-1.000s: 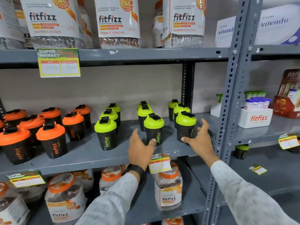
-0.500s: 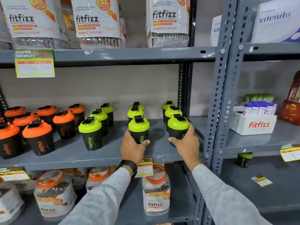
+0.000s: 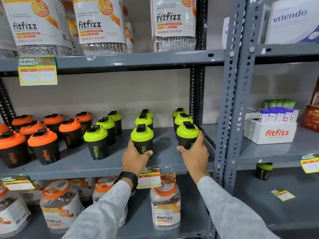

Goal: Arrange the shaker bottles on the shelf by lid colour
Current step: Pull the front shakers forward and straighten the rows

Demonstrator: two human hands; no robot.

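Black shaker bottles stand on the grey middle shelf. Several with orange lids fill the left side. Several with green lids stand in three rows to the right, the leftmost row fronted by one green-lidded bottle. My left hand is wrapped around the base of the front bottle of the middle green row. My right hand grips the front bottle of the right green row, close to the shelf upright.
Grey perforated uprights stand right of my right hand. Large fitfizz jars fill the shelf above and orange-lidded jars the one below. A white fitfizz box of tubes and a lone green-lidded shaker sit on the right shelving.
My open hands reached in and closed on the two front green-lidded bottles. Since half a second ago the grips have held; the view has drawn closer.
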